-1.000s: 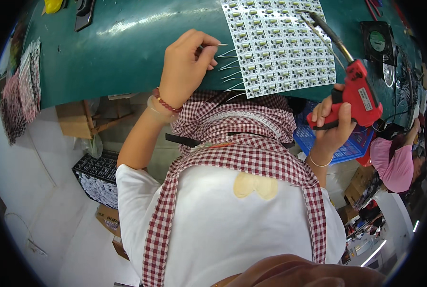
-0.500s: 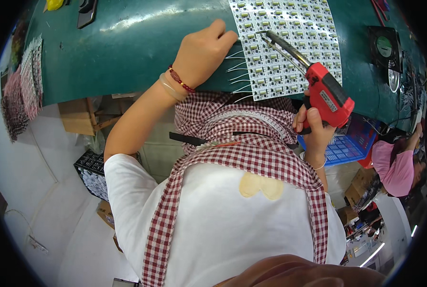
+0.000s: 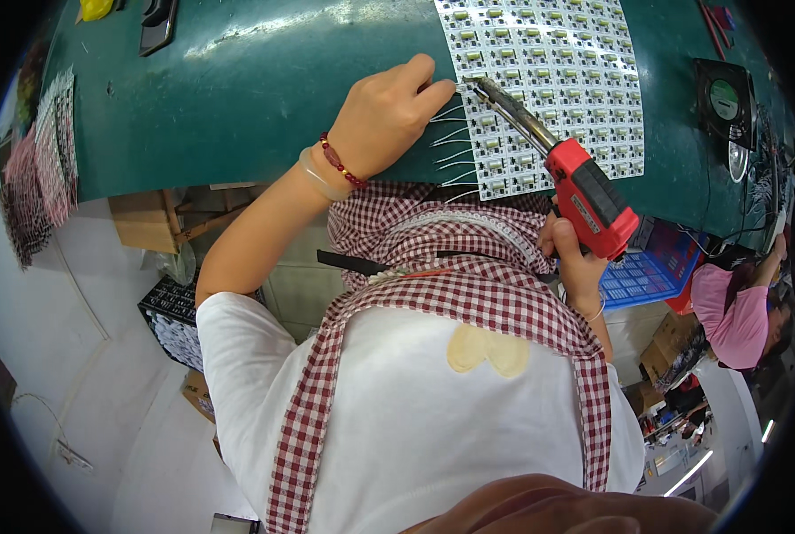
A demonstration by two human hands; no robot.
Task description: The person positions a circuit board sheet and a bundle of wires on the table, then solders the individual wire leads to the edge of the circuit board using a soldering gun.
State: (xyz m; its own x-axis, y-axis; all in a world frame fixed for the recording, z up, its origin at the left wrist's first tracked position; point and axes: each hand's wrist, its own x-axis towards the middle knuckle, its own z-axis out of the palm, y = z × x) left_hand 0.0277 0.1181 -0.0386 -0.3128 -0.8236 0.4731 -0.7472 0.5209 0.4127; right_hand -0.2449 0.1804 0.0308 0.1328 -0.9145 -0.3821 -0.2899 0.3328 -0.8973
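A large white sheet of small circuit boards (image 3: 584, 98) lies on the green table, with several short white wires (image 3: 455, 164) sticking out from its left edge. My left hand (image 3: 384, 120) is closed in a pinch at that edge, thumb and forefinger on the end of a thin white wire. In my right hand (image 3: 577, 271) is a red and black soldering gun (image 3: 589, 196), gripped from below. Its dark tip meets the board's left edge just beside my left fingertips. The fingers on the gun's far side are partly hidden.
Bundles of wired strips (image 3: 55, 147) hang at the table's left end. A phone (image 3: 158, 27) lies at the back left. To the right stand a black fan-like device (image 3: 725, 102) and, lower, a blue basket (image 3: 642, 274). A person in pink (image 3: 731, 311) sits at far right.
The soldering gun has moved left and nearer to me, its tip now at the board's edge by my left fingertips. My left hand and the sheet have shifted slightly in view.
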